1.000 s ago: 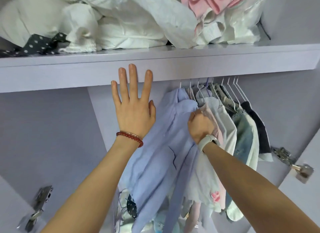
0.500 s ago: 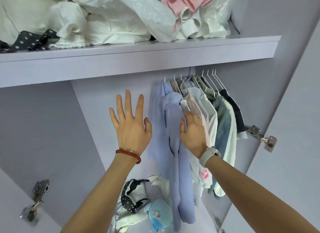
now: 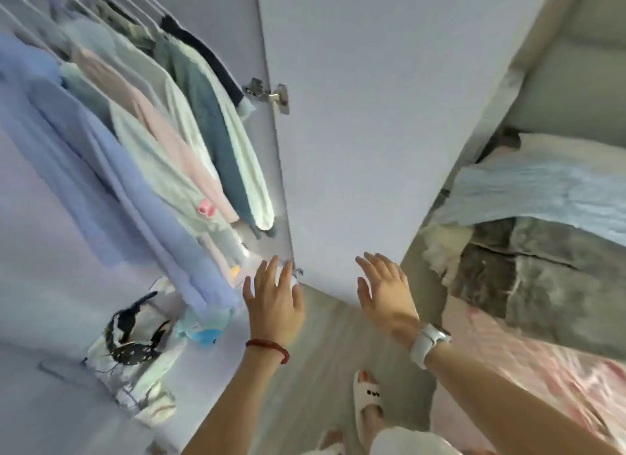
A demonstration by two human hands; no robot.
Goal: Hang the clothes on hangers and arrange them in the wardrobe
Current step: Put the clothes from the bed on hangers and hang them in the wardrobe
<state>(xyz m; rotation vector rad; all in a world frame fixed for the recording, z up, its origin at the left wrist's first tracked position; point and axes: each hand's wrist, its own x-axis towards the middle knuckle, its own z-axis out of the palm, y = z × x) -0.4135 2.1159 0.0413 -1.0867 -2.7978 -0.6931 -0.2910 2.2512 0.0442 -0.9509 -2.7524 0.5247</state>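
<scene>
Change: both hands had come off the hanging clothes since the earlier frame, and the view had swung right and down toward the bed and floor.
Hung clothes: a long pale-blue shirt [image 3: 111, 170] hung at the near end of the row on white wire hangers [image 3: 111, 0], with white, pink, teal and dark garments packed behind it inside the lilac wardrobe.
Next clothes: a crumpled light-blue textured garment [image 3: 542, 190] lay on the bed, up and to the right of both hands, well apart from them, its long axis running roughly left to right.
Right hand [image 3: 389, 295]: grip spread, fingers straight, holding nothing, in front of the open lilac wardrobe door [image 3: 372, 115]; it was the nearer hand to the bed.
Left hand [image 3: 274, 302]: grip spread and empty, near the door's lower hinge edge.
Judgement: one item seemed done; the reach probably needed a further turn to the right.
Surroundings: a pink patterned bedsheet [image 3: 542, 370], a grey blanket, a white slipper [image 3: 367, 400] on the grey floor.
</scene>
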